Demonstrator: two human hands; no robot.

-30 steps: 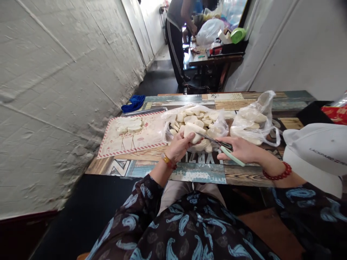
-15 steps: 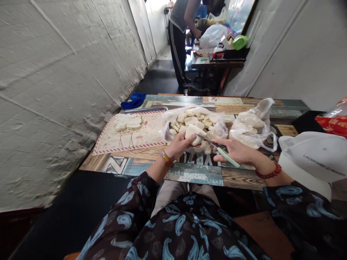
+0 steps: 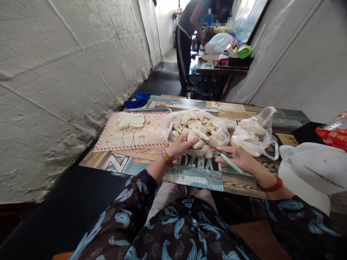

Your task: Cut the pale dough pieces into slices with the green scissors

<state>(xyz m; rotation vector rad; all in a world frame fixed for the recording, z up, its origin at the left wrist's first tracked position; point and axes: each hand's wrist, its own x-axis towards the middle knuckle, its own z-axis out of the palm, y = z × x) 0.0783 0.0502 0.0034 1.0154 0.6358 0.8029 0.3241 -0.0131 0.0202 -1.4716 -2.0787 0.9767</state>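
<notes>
My left hand [image 3: 180, 145] grips a thick white food piece [image 3: 195, 138], rounded and smooth; its exact kind is unclear. A strip along its upper right side stands partly split off. My right hand [image 3: 238, 158] is closed on a knife with a pale green handle [image 3: 232, 163], and its thin dark blade points left into that split. Below and behind my hands, an open clear plastic bag [image 3: 171, 135] holds many similar pale pieces [image 3: 193, 124]. To the right sits another plastic bag [image 3: 267, 139] with whitish pieces inside.
Left on the table lies a red-bordered paper mat [image 3: 115, 139] bearing white strips [image 3: 132, 121]. Behind it are a metal tray [image 3: 148, 110] and blue cloth [image 3: 137, 100]. A white cap [image 3: 316, 162] is close on the right. Further back, a person [image 3: 187, 39] bends over another table [image 3: 202, 66].
The knife and my right hand have shifted slightly down and right. The white piece has turned, and a strip now stands apart along its edge. The view has tilted a little.
</notes>
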